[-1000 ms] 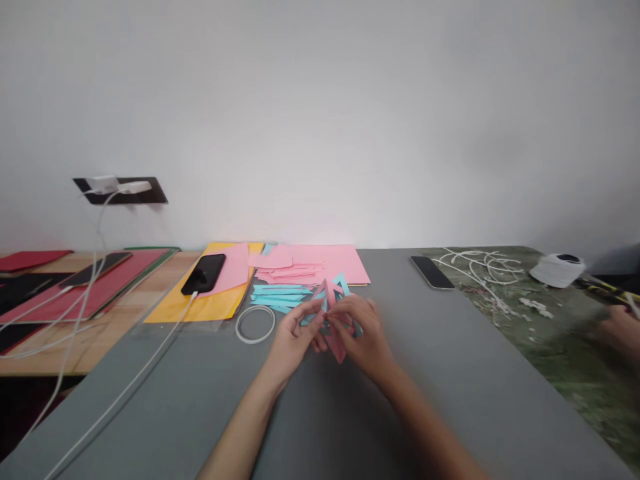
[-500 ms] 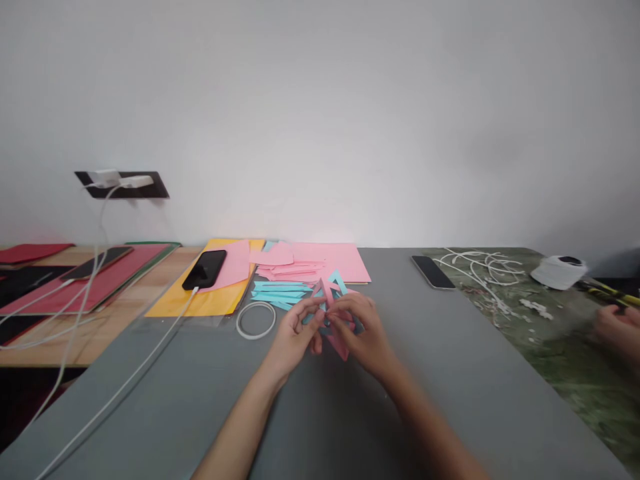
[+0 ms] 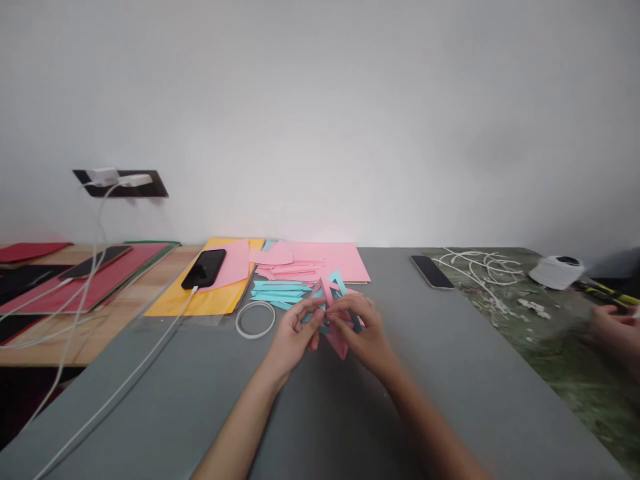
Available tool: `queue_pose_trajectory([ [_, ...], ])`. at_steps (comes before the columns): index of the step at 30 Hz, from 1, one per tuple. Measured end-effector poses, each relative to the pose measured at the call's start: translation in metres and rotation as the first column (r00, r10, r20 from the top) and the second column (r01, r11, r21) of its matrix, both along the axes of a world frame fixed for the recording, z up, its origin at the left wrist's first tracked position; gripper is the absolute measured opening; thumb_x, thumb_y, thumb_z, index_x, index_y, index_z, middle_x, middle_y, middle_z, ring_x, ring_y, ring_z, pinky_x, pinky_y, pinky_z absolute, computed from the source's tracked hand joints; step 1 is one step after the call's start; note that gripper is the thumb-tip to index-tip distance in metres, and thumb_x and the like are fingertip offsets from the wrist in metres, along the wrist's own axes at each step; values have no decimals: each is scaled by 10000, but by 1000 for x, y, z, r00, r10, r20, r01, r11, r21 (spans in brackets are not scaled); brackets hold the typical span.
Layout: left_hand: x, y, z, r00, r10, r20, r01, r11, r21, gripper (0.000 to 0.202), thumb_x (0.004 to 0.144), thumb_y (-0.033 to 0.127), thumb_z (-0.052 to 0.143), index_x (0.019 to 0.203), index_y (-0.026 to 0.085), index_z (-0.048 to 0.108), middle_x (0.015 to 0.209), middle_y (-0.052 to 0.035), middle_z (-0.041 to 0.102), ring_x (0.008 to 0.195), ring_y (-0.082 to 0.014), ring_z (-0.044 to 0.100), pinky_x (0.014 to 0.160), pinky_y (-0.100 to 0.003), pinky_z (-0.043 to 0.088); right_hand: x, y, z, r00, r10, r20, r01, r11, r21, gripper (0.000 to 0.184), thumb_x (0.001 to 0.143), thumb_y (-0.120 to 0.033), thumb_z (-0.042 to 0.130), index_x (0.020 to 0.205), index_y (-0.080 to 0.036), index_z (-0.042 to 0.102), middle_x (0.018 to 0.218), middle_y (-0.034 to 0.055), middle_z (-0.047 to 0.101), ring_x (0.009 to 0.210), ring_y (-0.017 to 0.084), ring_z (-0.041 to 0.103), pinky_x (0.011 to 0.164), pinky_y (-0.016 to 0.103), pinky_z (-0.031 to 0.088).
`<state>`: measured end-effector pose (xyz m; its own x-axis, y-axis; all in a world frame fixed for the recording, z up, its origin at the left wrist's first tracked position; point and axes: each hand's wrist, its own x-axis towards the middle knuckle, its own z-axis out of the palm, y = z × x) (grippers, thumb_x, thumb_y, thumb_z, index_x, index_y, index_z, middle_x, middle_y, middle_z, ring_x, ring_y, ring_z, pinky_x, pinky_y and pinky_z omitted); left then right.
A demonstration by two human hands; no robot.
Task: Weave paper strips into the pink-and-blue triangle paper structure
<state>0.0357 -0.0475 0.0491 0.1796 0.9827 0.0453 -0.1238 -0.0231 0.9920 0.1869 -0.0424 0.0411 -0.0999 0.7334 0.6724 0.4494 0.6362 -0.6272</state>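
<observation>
Between my two hands is a model of folded pink and blue paper strips, with pointed corners sticking up and down. My left hand pinches its left side, thumb and fingers together. My right hand grips it from the right, the fingertips meeting near the middle. The exact spot under the fingertips is hidden. Just behind lie several blue paper strips and a stack of pink strips. A roll of tape rests flat to the left of my left hand.
A phone on a cable lies over a yellow folder and pink paper. Another phone is at the right edge of the grey table. Farther right are white cords, a white spool and another person's hand.
My hands stay almost in place, with the paper model turned very slightly between them. At the right, the other person's hand has shifted a little.
</observation>
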Motion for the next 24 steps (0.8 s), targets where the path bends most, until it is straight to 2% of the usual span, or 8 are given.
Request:
queue_pose_trajectory([
  [5, 0, 0, -2, 1000, -7, -16, 8, 1000, 20, 406, 763, 405, 600, 1076, 148, 573, 938, -80, 628, 372, 9, 388, 382, -171, 243, 0, 0, 1, 1000, 7, 1, -7, 1000, -23, 39, 787, -236, 590, 789, -240, 629, 795, 10, 678, 849, 191, 601, 824, 368, 381],
  [13, 0, 1, -3, 1000, -11, 2, 10, 1000, 15, 416, 759, 416, 602, 1076, 149, 568, 958, -80, 620, 391, -1, 410, 385, -169, 287, 1, 0, 0, 1000, 16, 21, -16, 1000, 0, 38, 782, -222, 596, 778, -244, 627, 786, 6, 680, 847, 195, 598, 837, 377, 370],
  [24, 2, 0, -2, 1000, 4, 23, -3, 1000, -22, 430, 708, 429, 652, 1037, 158, 594, 820, -42, 631, 414, -33, 445, 409, -179, 338, 1, -3, 4, 999, -53, -1, 53, 998, -29, 32, 762, -236, 601, 757, -244, 631, 740, 2, 667, 794, 189, 602, 811, 369, 371],
])
